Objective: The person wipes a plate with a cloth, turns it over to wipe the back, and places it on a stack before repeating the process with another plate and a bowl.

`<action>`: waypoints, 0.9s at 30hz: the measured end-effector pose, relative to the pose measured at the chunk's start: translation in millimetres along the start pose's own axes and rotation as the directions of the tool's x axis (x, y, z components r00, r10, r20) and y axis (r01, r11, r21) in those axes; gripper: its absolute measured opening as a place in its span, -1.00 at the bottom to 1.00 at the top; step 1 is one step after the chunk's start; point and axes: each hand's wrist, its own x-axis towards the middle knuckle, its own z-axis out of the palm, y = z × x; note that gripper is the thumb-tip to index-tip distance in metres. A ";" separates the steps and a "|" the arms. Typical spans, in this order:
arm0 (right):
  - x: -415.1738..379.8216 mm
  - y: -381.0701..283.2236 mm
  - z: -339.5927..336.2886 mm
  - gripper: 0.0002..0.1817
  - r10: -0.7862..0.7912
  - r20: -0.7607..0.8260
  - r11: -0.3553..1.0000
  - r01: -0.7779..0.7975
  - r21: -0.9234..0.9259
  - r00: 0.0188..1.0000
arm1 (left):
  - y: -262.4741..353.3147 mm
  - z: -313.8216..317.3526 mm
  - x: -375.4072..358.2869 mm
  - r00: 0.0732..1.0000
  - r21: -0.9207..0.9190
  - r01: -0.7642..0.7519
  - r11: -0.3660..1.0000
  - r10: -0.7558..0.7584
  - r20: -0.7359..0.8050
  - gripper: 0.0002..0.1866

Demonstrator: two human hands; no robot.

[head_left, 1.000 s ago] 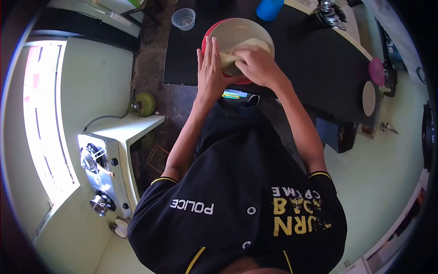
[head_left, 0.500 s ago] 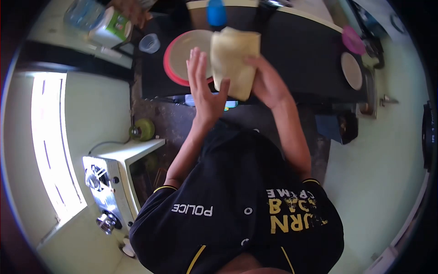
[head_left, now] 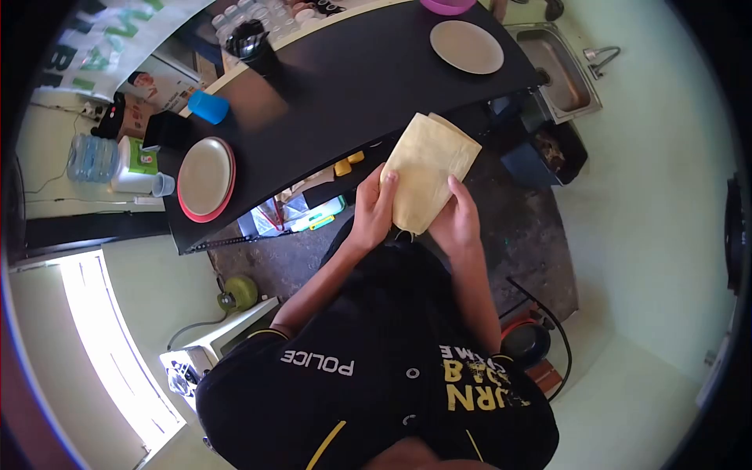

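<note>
Matt, creased pale yellow cloth (head_left: 429, 168).

Bright daylight glare at the window (head_left: 117, 345), lower left; its pane is overexposed to white. Soft sheen on the black countertop (head_left: 337, 86), upper centre. Floor (head_left: 517, 235) dim. Strong fisheye curvature; frame corners vignetted to black. Fine detail slightly soft.

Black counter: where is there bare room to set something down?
The widest bare patch on the black counter lies between the dark holder and the beige plate. A smaller one borders the stacked plates, on their right. The left end is crowded: stacked plates, blue cup and black box.
</note>
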 end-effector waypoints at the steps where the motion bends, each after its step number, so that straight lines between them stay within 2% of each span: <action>1: -0.5 -0.6 -6.9 -0.41 -0.039 0.001 0.998 0.039 0.045 0.999 | -3.2 7.5 5.7 0.999 0.080 -0.031 0.996 0.027 0.047 -0.67; 3: 3.1 -2.3 -16.9 -0.42 -0.117 -0.003 0.984 0.117 0.133 0.993 | -15.1 14.1 22.2 0.987 0.231 -0.103 0.968 0.070 0.147 -0.67; 4: 8.2 -5.9 -20.6 -0.42 -0.150 -0.084 0.978 0.160 0.132 0.985 | -19.2 15.8 33.1 0.977 0.352 -0.123 0.928 0.051 0.207 -0.67; 7: 15.5 -31.9 -22.2 -0.42 -0.268 -0.195 0.947 0.295 0.125 0.943 | -9.9 32.4 65.8 0.977 0.375 -0.149 0.915 0.078 0.199 -0.68; 8: 15.7 -42.9 -31.4 -0.42 -0.281 -0.197 0.937 0.313 0.156 0.939 | -34.8 28.3 86.4 0.977 0.360 -0.164 0.918 0.102 0.185 -0.70; 9: 15.5 -55.3 -36.0 -0.42 -0.305 -0.258 0.929 0.346 0.131 0.917 | -35.1 29.8 106.8 0.987 0.362 -0.084 0.928 0.029 0.156 -0.73; 11: 16.5 -80.9 -42.8 -0.43 -0.355 -0.373 0.910 0.408 0.072 0.857 | -51.6 32.7 155.9 0.991 0.340 -0.028 0.940 -0.017 0.130 -0.72; 12: 15.7 -91.5 -49.5 -0.43 -0.401 -0.363 0.902 0.432 0.004 0.841 | -65.2 32.5 185.7 0.991 0.295 0.027 0.955 -0.064 0.117 -0.67; 13: 15.2 -101.6 -51.1 -0.43 -0.414 -0.361 0.900 0.435 -0.026 0.836 | -75.5 33.2 217.3 0.988 0.250 0.081 0.965 -0.110 0.106 -0.60; 16: 15.0 -126.3 -63.7 -0.42 -0.429 -0.360 0.899 0.430 -0.082 0.828 | -84.0 41.0 300.3 0.957 0.314 0.247 0.917 -0.282 0.069 -0.45; 17: 17.3 -129.5 -63.0 -0.42 -0.436 -0.404 0.895 0.435 -0.100 0.804 | -88.1 40.3 322.9 0.941 0.321 0.285 0.903 -0.328 0.087 -0.34; 19: 23.9 -135.5 -59.5 -0.42 -0.450 -0.487 0.886 0.444 -0.136 0.749 | -69.8 46.1 347.4 0.932 0.353 0.307 0.884 -0.354 0.077 -0.33; 22: 33.5 -132.4 -62.7 -0.42 -0.470 -0.506 0.875 0.457 -0.159 0.724 | -78.0 43.2 391.1 0.909 0.509 0.284 0.813 -0.397 0.127 -0.35; 25: 45.4 -123.7 -65.2 -0.43 -0.437 -0.544 0.886 0.448 -0.122 0.717 | -84.6 42.4 426.0 0.836 0.616 0.273 0.739 -0.499 0.228 -0.42; 27: 53.6 -118.1 -77.4 -0.43 -0.431 -0.558 0.886 0.449 -0.113 0.710 | -91.7 40.9 434.5 0.831 0.626 0.211 0.751 -0.475 0.289 -0.51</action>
